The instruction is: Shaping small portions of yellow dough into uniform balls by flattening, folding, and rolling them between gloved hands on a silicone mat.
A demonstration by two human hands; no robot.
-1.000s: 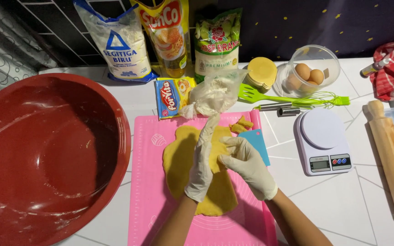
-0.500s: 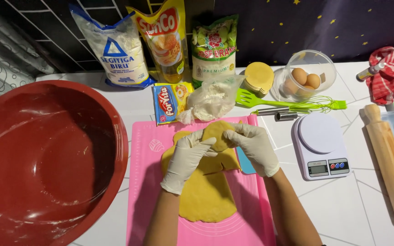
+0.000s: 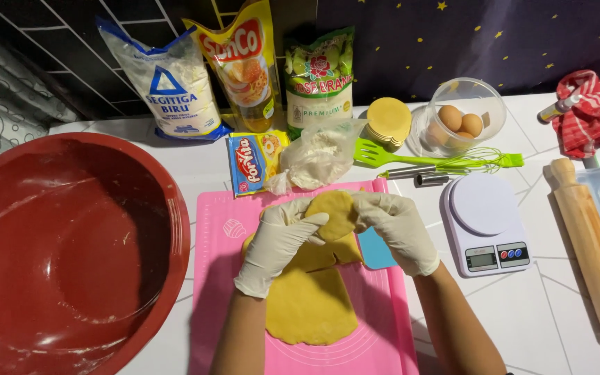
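Head view: looking straight down at a white tiled counter with a pink mat (image 3: 217,278) in the middle
Left hand: gloved left hand (image 3: 280,239) is curled around the near-left edge of a round piece of dough (image 3: 331,212), fingers pinching it
Right hand: gloved right hand (image 3: 396,229) grips the other side of that same round piece, so both hands hold it up just above the mat
Dough sheet: the big yellow rolled sheet (image 3: 310,305) lies flat on the mat, right under the hands
Doing it well, imo: support the round from both sides and keep the pull even, since thin dough like this looks like it tears easily; lift slowly off the sheet
Blue scraper: a blue scraper (image 3: 376,250) sits on the mat just beside the right wrist
Red bowl: huge red bowl (image 3: 168,208) on the left, holds nothing but floury smears
Clear tub: clear round tub (image 3: 484,97) at the back holds brown eggs (image 3: 460,121)
Plastic bag: knotted clear bag (image 3: 317,156) with white flour inside, just past the mat
Scale: white kitchen scale (image 3: 484,222) to the right, plate bare
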